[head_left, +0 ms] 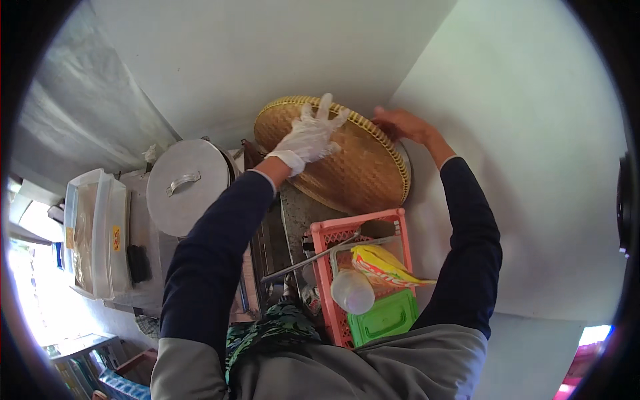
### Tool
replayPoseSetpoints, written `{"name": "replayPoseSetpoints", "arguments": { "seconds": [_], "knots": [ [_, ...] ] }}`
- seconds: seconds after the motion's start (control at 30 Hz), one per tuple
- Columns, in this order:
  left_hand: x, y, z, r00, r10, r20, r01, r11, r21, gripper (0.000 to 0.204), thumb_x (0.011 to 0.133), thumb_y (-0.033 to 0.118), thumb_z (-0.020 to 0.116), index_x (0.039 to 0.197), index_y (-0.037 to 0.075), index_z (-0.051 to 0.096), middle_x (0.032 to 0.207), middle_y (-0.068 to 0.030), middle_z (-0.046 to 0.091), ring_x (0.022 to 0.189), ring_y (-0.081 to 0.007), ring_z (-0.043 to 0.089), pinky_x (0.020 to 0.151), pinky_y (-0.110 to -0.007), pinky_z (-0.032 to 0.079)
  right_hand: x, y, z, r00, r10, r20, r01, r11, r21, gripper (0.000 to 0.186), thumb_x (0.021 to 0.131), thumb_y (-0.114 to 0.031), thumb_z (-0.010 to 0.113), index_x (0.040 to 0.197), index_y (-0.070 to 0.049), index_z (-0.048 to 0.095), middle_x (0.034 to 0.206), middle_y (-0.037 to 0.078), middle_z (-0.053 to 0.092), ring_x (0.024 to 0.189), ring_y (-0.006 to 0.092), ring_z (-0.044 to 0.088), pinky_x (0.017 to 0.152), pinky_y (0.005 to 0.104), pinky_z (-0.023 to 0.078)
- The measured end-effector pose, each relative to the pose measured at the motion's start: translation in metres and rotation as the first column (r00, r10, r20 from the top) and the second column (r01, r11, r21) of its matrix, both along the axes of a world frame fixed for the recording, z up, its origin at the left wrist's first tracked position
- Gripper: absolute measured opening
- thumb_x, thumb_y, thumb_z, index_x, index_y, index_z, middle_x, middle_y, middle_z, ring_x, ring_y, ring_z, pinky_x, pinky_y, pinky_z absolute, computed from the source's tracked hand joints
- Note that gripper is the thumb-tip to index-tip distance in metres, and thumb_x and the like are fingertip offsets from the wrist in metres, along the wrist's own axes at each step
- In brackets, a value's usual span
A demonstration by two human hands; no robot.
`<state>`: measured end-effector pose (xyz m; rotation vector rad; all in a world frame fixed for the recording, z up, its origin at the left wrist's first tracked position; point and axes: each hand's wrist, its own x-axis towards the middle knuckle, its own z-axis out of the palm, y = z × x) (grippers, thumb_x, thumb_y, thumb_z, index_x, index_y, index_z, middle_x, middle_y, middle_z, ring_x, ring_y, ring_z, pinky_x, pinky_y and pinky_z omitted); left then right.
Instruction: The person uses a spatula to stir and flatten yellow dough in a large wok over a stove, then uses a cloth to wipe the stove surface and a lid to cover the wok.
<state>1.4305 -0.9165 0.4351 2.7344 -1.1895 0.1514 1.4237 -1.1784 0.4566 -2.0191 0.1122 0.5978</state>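
Observation:
A round woven bamboo tray with a yellow bound rim leans tilted in the corner against the walls. My left hand, in a clear plastic glove, lies over its woven face with the fingers spread toward the upper rim. Bare and slightly blurred, my right hand is at the tray's upper right edge, on the wall side. Some of its fingers are hidden by the rim, so whether they grip anything does not show. A thin silvery edge shows behind the tray; what it belongs to is hidden.
Below the tray stands a pink plastic basket with a yellow packet, a translucent cup and a green lidded box. To the left are a large lidded metal pot and a clear plastic container. Walls close off the corner.

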Motion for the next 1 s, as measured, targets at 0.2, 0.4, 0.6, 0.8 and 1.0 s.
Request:
{"name": "replayPoseSetpoints", "arguments": {
  "seconds": [0.2,0.4,0.6,0.8,1.0],
  "knots": [
    [-0.002,-0.028,0.014,1.0,0.011,-0.011,-0.012,0.987,-0.162,0.067,0.072,0.026,0.069,0.13,0.01,0.039,0.133,-0.0199,0.034,0.097,-0.042,0.054,0.071,-0.047,0.054,-0.007,-0.18,-0.163,0.881,0.274,0.387,0.172,0.576,-0.799,0.041,0.088,-0.035,0.047,0.108,-0.001,0.059,0.112,0.021,0.057,0.103,0.0379,0.054,0.088,0.0443,0.043],
    [-0.018,-0.009,0.014,0.978,0.111,-0.176,-0.134,0.983,-0.123,0.073,0.069,0.027,0.07,0.134,0.014,0.039,0.139,-0.0202,0.027,0.106,-0.0414,0.048,0.074,-0.046,0.049,-0.001,-0.148,-0.215,0.969,-0.017,0.246,0.155,0.815,-0.558,0.035,0.088,-0.026,0.044,0.103,0.001,0.06,0.106,0.023,0.059,0.096,0.0391,0.055,0.085,0.0438,0.042],
    [-0.016,-0.016,0.003,0.983,0.092,-0.162,-0.124,0.971,-0.202,0.079,0.068,0.026,0.072,0.137,0.015,0.035,0.143,-0.0226,0.021,0.112,-0.0452,0.044,0.077,-0.048,0.049,0.006,-0.15,-0.221,0.976,0.04,0.214,0.116,0.737,-0.666,0.034,0.088,-0.026,0.045,0.101,0.001,0.06,0.103,0.023,0.06,0.092,0.0386,0.056,0.082,0.0437,0.043],
    [-0.015,-0.018,0.01,0.984,0.079,-0.162,-0.107,0.98,-0.171,0.079,0.069,0.028,0.072,0.137,0.014,0.035,0.143,-0.023,0.02,0.111,-0.0458,0.045,0.078,-0.046,0.05,0.001,-0.158,-0.229,0.978,0.04,0.206,0.114,0.72,-0.685,0.033,0.088,-0.025,0.045,0.1,0.002,0.061,0.1,0.023,0.06,0.089,0.038,0.057,0.079,0.0436,0.044],
    [-0.012,-0.021,0.006,0.985,0.094,-0.147,-0.119,0.977,-0.177,0.079,0.071,0.03,0.071,0.138,0.014,0.033,0.142,-0.0213,0.021,0.109,-0.0447,0.046,0.077,-0.046,0.051,-0.009,-0.162,-0.233,0.979,0.051,0.199,0.107,0.7,-0.706,0.033,0.088,-0.025,0.045,0.098,0.002,0.061,0.097,0.023,0.061,0.085,0.0374,0.057,0.076,0.0435,0.045]
  ]
}}
